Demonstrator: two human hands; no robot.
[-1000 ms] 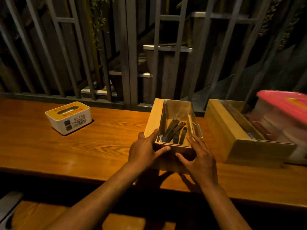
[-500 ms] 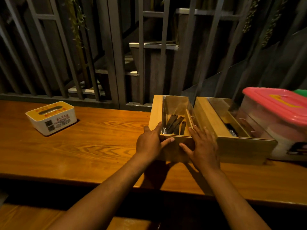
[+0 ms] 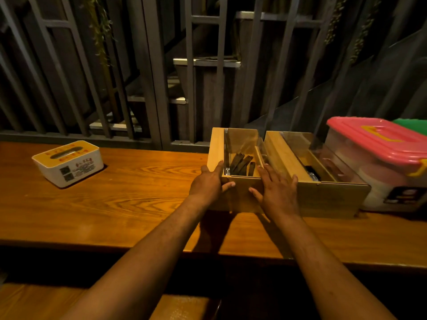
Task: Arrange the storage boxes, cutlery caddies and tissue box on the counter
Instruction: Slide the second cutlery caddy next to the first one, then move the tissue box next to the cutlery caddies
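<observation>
A wooden cutlery caddy (image 3: 240,195) with dark utensil handles inside stands on the wooden counter (image 3: 129,204). My left hand (image 3: 208,183) lies against its near left corner, thumb on the front face. My right hand (image 3: 276,190) rests flat on its near right corner, fingers spread. A second wooden caddy (image 3: 323,195) sits touching it on the right. Beyond that stands a clear storage box with a pink lid (image 3: 379,139). A white tissue box with a yellow top (image 3: 69,162) sits apart at the far left.
A grey metal railing (image 3: 147,88) runs along the counter's far edge. A green lid (image 3: 413,123) peeks out behind the pink one. Bare counter lies between the tissue box and the caddies. A wooden bench (image 3: 175,308) is below the near edge.
The caddy under my hands has slid right and away until it meets the second caddy. My view has turned right, so the pink-lidded box shows more fully.
</observation>
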